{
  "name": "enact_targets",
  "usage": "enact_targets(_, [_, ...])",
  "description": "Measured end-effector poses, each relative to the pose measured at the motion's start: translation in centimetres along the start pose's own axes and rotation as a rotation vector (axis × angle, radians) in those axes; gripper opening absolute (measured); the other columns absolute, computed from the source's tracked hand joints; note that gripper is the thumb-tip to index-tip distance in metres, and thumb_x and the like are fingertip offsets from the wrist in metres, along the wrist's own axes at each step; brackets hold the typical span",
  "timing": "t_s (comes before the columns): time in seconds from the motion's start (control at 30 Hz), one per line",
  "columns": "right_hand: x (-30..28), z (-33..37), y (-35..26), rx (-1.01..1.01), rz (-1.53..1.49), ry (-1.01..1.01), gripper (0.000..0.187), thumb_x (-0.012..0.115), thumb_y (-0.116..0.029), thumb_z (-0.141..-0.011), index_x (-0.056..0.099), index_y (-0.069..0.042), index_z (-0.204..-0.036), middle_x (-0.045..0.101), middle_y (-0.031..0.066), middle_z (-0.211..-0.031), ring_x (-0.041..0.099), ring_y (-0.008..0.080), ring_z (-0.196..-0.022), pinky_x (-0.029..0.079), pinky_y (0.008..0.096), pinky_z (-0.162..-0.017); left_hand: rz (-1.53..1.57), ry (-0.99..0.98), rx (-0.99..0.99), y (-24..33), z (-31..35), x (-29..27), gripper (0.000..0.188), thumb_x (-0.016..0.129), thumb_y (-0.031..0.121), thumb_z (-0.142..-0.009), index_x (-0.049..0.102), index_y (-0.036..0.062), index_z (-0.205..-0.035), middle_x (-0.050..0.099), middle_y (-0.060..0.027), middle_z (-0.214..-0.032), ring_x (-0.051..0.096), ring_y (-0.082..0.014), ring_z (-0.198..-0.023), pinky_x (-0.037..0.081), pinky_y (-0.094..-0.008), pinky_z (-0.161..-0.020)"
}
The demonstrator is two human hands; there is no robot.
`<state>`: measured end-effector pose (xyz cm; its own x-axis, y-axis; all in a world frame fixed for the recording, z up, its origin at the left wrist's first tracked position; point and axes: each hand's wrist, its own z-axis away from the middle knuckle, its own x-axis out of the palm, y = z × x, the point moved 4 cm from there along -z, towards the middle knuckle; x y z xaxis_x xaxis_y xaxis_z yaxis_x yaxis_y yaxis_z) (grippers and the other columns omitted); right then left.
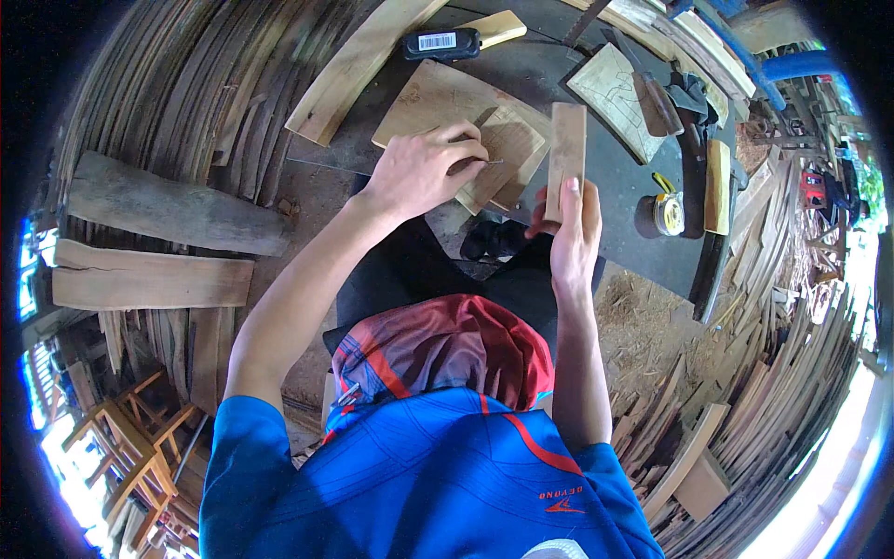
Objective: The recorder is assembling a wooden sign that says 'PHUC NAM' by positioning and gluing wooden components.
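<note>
My right hand (577, 233) grips the lower end of a narrow wooden block (567, 140), with the thumb lying along its face. To its left, my left hand (424, 168) is closed in a pinch, and a thin nail-like piece (495, 162) sticks out from its fingertips. That hand hovers over a small light wooden board (515, 149) at the near edge of the dark worktable (559, 74). Beneath and behind lies a wider wooden board (433, 93), partly covered by my left hand. The block's lower end is partly hidden by my right fingers.
Farther right on the table lie a handsaw (657, 104), a pale board with drawn lines (610, 98) and a yellow tape measure (669, 214). A black labelled case (441, 43) and a long plank (358, 70) are at the back. Stacked planks (168, 102) line the left.
</note>
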<state>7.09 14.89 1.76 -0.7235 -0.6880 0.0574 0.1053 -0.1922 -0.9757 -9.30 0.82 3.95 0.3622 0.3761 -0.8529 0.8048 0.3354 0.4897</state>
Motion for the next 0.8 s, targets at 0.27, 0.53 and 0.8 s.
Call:
enact_targets(0.27, [1.2, 5.1, 1.5, -0.055, 0.210, 0.064, 0.039, 0.053, -0.039, -0.106, 0.055, 0.000, -0.114, 0.062, 0.0073, -0.076, 0.054, 0.0108, -0.057, 0.044, 0.0265, -0.050, 0.090, 0.068, 0.002, -0.4, 0.0, 0.1, 0.013, 0.075, 0.020, -0.085, 0.073, 0.0106, -0.094, 0.069, 0.0034, -0.111, 0.073, -0.0246, -0.087, 0.059, -0.0365, -0.075])
enact_targets(0.53, [1.0, 3.3, 0.7, -0.049, 0.370, 0.039, 0.044, 0.058, -0.040, -0.103, 0.057, 0.002, -0.114, 0.066, 0.0182, -0.080, 0.065, 0.0229, -0.068, 0.052, 0.0376, -0.064, 0.122, 0.183, -0.059, -0.9, -0.3, 0.7, 0.016, 0.078, 0.014, -0.076, 0.070, 0.0085, -0.089, 0.069, 0.0012, -0.108, 0.072, -0.0247, -0.088, 0.058, -0.0378, -0.075])
enact_targets(0.8, [-0.1, 2.0, -0.3, -0.171, 0.414, -0.049, 0.039, 0.059, -0.039, -0.103, 0.058, 0.001, -0.105, 0.066, 0.0179, -0.078, 0.065, 0.0235, -0.067, 0.051, 0.0381, -0.062, 0.226, 0.492, -0.065, 0.4, 1.3, 3.6, 0.021, 0.071, 0.006, -0.069, 0.062, 0.0083, -0.088, 0.063, -0.0102, -0.105, 0.063, -0.0327, -0.098, 0.047, -0.0433, -0.082])
